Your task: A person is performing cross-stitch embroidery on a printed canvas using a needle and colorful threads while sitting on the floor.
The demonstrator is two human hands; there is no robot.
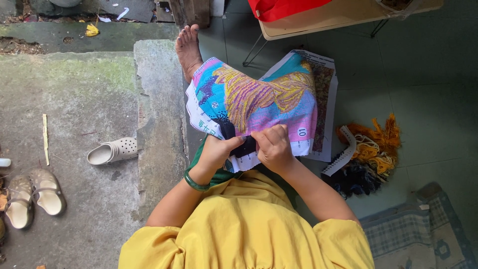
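A colourful cross-stitch canvas (254, 99) in pink, yellow, blue and purple lies draped over my lap. My left hand (215, 149) grips its near edge from below, a green bangle (195, 182) on the wrist. My right hand (273, 145) pinches the canvas at the dark stitched patch beside the left hand, fingers curled shut; any needle is hidden. Under the canvas lies a printed pattern sheet (326, 94).
A heap of orange, yellow and dark thread skeins (371, 152) with a white thread card (342, 157) lies to the right. My bare foot (188, 47) rests on a concrete step (157, 114). Sandals (112, 151), (35, 194) lie left; a table edge (318, 22) and red bag (284, 7) are ahead; a checked mat (418, 229) is lower right.
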